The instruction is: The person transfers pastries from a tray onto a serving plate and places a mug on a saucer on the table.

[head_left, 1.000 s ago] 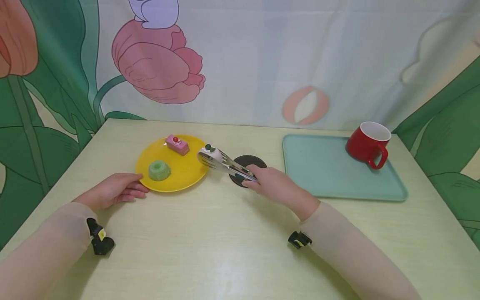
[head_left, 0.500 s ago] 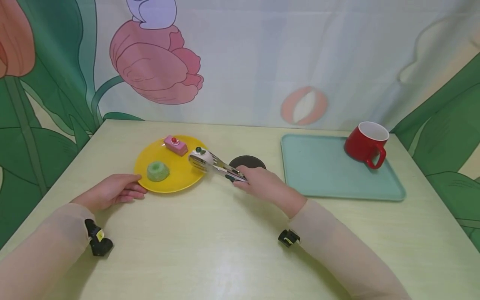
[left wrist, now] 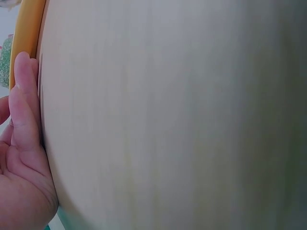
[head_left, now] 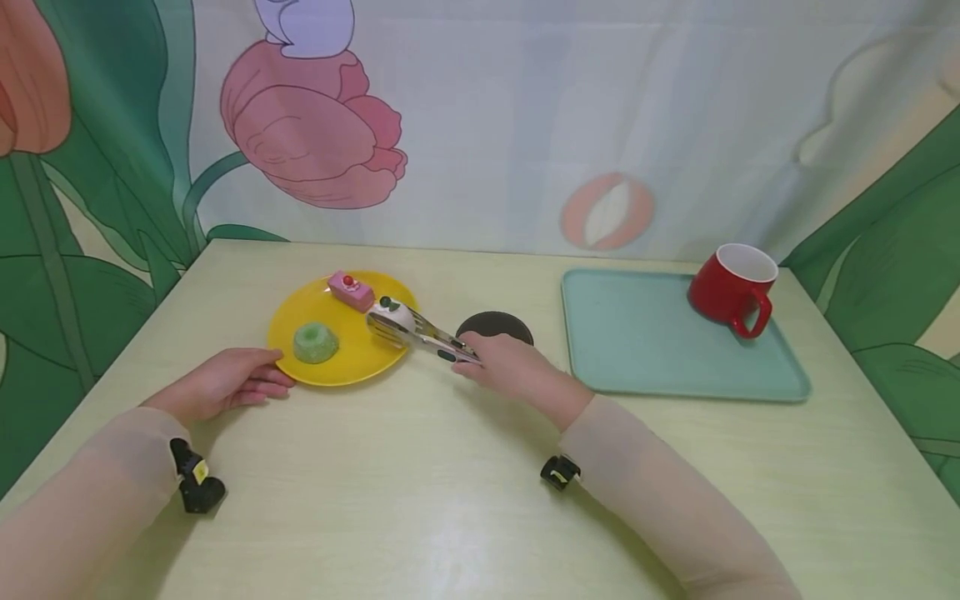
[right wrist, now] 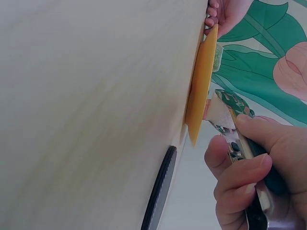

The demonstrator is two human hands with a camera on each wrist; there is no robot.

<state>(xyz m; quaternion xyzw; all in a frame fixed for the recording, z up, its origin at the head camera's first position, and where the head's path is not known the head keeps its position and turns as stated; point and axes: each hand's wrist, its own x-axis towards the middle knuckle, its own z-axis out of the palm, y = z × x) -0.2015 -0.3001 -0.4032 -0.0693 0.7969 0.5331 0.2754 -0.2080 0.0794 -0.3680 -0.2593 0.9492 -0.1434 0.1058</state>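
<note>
A pale, faintly grained table [head_left: 375, 483] bears a dark round disc [head_left: 497, 322], partly covered from above, with a yellow plate [head_left: 351, 337] left of the disc and a blue-green rectangular tray [head_left: 630, 337] to its right.

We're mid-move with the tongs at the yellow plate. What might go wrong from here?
The white piece could slip, since only the tongs in the right hand hold it. The tongs' tips look close to the pink cake and might nudge it. The left hand holds the yellow plate at one edge, so a bump might swivel it.
</note>
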